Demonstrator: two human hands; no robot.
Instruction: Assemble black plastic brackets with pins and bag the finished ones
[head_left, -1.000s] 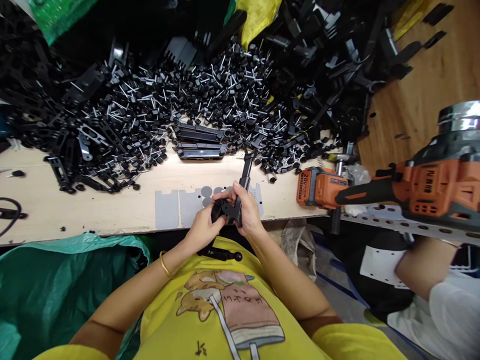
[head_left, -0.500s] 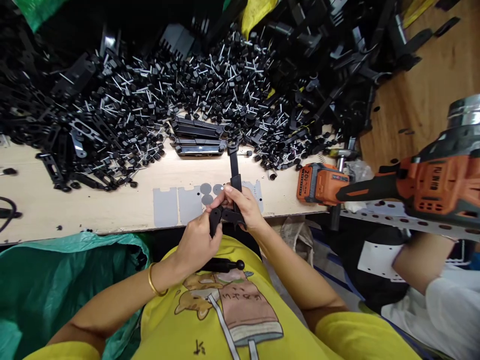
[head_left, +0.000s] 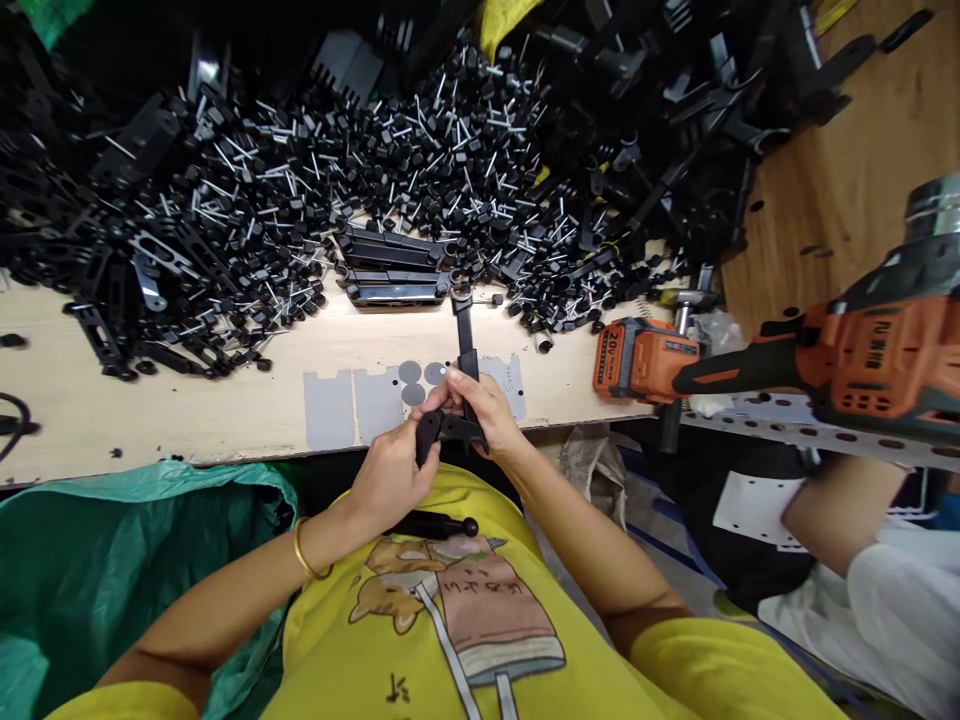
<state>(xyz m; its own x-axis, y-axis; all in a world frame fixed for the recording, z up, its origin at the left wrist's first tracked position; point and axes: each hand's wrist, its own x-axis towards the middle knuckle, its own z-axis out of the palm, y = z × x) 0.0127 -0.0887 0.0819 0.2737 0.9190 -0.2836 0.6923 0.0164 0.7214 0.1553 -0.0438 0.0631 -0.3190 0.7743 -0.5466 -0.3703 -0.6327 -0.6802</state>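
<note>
The left hand (head_left: 391,474) and right hand (head_left: 489,412) grip a black hinged plastic bracket (head_left: 466,366) at the near edge of the pale wooden bench (head_left: 247,425). Beyond the bracket sprawl heaped black-headed metal pins (head_left: 450,150); right of it, an orange-and-black power tool (head_left: 757,368).

Bright table (head_left: 225,415), dark up top, small shines on pins (head_left: 439,150), drill (head_left: 881,365) stretched near the right edge, sleeve (head_left: 892,590) a bit blurry

The head-worn camera faces forward and down, close above the workbench (head_left: 225,410), whose far side seems murky.
</note>
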